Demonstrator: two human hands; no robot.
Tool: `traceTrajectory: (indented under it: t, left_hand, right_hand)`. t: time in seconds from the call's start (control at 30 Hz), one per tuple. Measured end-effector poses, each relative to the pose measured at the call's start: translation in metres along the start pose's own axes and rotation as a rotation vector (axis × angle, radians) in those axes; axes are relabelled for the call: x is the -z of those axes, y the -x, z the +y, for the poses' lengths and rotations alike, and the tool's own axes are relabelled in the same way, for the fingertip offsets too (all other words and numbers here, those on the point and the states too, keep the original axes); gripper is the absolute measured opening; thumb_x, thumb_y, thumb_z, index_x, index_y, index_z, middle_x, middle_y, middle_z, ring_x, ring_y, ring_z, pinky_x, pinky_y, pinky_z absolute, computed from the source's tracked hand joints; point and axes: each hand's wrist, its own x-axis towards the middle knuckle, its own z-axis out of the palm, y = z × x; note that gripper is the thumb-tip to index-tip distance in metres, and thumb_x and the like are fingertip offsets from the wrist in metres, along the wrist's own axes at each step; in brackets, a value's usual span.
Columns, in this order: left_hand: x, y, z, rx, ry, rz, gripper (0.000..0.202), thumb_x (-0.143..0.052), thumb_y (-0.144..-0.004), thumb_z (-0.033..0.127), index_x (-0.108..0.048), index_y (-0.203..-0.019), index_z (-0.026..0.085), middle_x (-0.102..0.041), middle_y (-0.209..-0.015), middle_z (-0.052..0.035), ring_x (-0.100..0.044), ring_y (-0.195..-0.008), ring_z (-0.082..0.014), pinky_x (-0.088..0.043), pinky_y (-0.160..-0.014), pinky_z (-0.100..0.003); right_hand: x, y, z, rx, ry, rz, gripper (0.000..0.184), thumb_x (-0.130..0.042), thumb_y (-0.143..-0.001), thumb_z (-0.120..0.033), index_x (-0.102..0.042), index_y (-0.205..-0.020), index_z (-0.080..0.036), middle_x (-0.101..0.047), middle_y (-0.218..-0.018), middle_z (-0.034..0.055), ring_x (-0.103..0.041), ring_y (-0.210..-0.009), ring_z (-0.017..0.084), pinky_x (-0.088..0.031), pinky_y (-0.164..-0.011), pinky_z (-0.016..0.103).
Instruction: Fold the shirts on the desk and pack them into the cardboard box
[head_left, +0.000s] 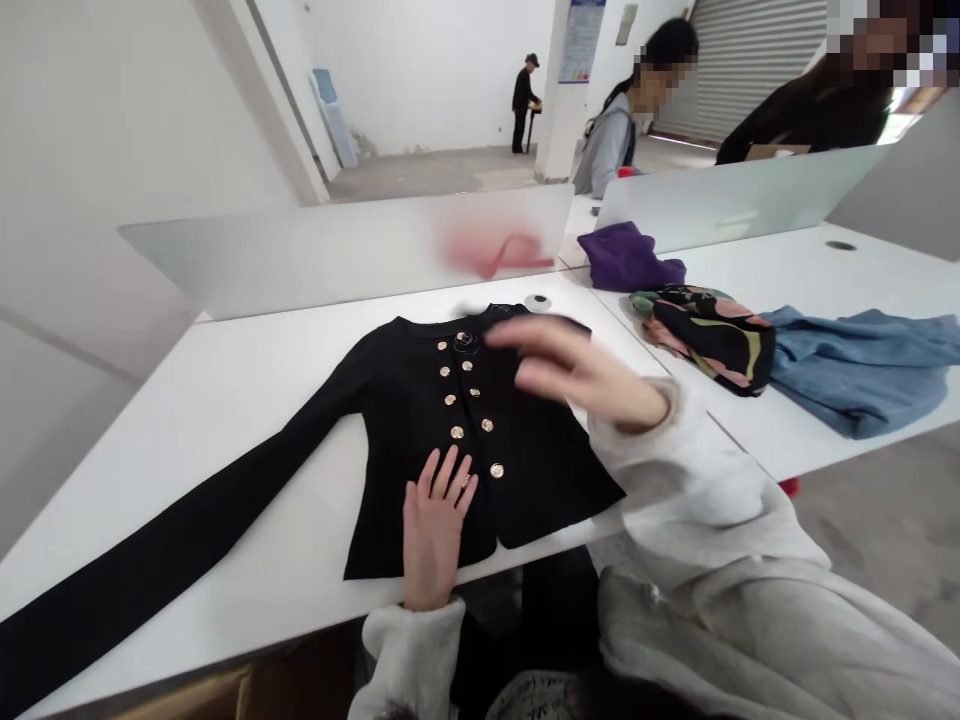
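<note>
A black jacket [420,400] with two rows of gold buttons lies flat on the white table [247,380], one long sleeve stretched toward the near left corner. My left hand [433,522] rests flat on the jacket's lower front, fingers spread and open, just below the buttons. My right hand [577,372] hovers over the jacket's right side, blurred by motion, fingers stretched out and holding nothing. Both arms wear pale fleece sleeves.
A purple cloth [626,258], a patterned dark garment [712,335] and a blue denim garment [862,365] lie on the adjoining table to the right. Frosted dividers [337,255] stand behind the tables. Two people sit beyond them; another stands far back.
</note>
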Motion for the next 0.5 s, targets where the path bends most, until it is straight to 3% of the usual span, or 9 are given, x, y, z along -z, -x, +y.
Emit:
traceTrajectory:
  t: [0.07,0.1,0.2,0.33,0.43,0.5]
  left_hand:
    - [0.002,-0.002,0.006,0.062,0.103,0.041,0.054,-0.038,-0.088,0.061,-0.055,-0.128,0.029,-0.051,-0.140,-0.0080,-0.047,-0.129,-0.0281,-0.038,-0.106,-0.054]
    - [0.003,-0.002,0.008,0.078,0.118,0.069,0.050,-0.037,-0.089,0.060,-0.056,-0.126,0.032,-0.053,-0.138,-0.0049,-0.046,-0.130,-0.0266,-0.039,-0.106,-0.054]
    - [0.004,0.000,0.010,0.141,0.123,0.140,0.039,-0.036,-0.093,0.046,-0.055,-0.127,0.038,-0.058,-0.132,0.0014,-0.046,-0.131,-0.0212,-0.044,-0.103,-0.051]
    - [0.003,0.002,0.010,0.249,0.189,0.170,0.044,-0.032,-0.096,0.037,-0.046,-0.137,0.028,-0.061,-0.129,-0.0043,-0.049,-0.128,-0.0194,-0.047,-0.102,-0.045]
    - [0.002,0.001,0.010,0.357,0.322,0.203,0.051,-0.027,-0.098,0.037,-0.038,-0.143,0.015,-0.061,-0.128,-0.0102,-0.051,-0.126,-0.0165,-0.048,-0.101,-0.032]
    - [0.001,0.001,0.011,0.368,0.422,0.206,0.054,-0.024,-0.099,0.038,-0.034,-0.145,0.012,-0.060,-0.130,-0.0114,-0.050,-0.127,-0.0158,-0.048,-0.100,-0.028]
  right_hand:
    - [-0.021,-0.001,-0.016,0.050,0.018,-0.407,0.036,-0.052,-0.091,-0.040,-0.058,-0.123,-0.024,-0.062,-0.122,0.0044,-0.063,-0.099,0.016,-0.050,-0.086,0.030]
    - [-0.025,0.000,-0.016,0.035,0.047,-0.529,0.036,-0.050,-0.092,-0.039,-0.059,-0.123,-0.023,-0.064,-0.119,0.0045,-0.065,-0.095,0.015,-0.051,-0.083,0.028]
    - [-0.012,0.007,0.012,-0.116,0.207,-0.599,0.037,-0.048,-0.093,-0.037,-0.057,-0.126,-0.023,-0.070,-0.107,0.0040,-0.067,-0.087,0.015,-0.051,-0.081,0.029]
    - [0.029,0.022,0.090,-0.403,0.368,-0.389,0.035,-0.050,-0.090,-0.033,-0.060,-0.122,-0.023,-0.071,-0.101,0.0042,-0.066,-0.087,0.018,-0.050,-0.084,0.034]
    - [0.045,0.042,0.151,-0.651,0.369,-0.031,0.033,-0.052,-0.086,-0.031,-0.063,-0.115,-0.018,-0.069,-0.106,0.0097,-0.065,-0.091,0.021,-0.051,-0.084,0.038]
    - [0.042,0.055,0.183,-0.812,0.220,0.199,0.040,-0.053,-0.085,-0.036,-0.060,-0.118,-0.014,-0.068,-0.106,0.0136,-0.064,-0.091,0.022,-0.054,-0.078,0.038]
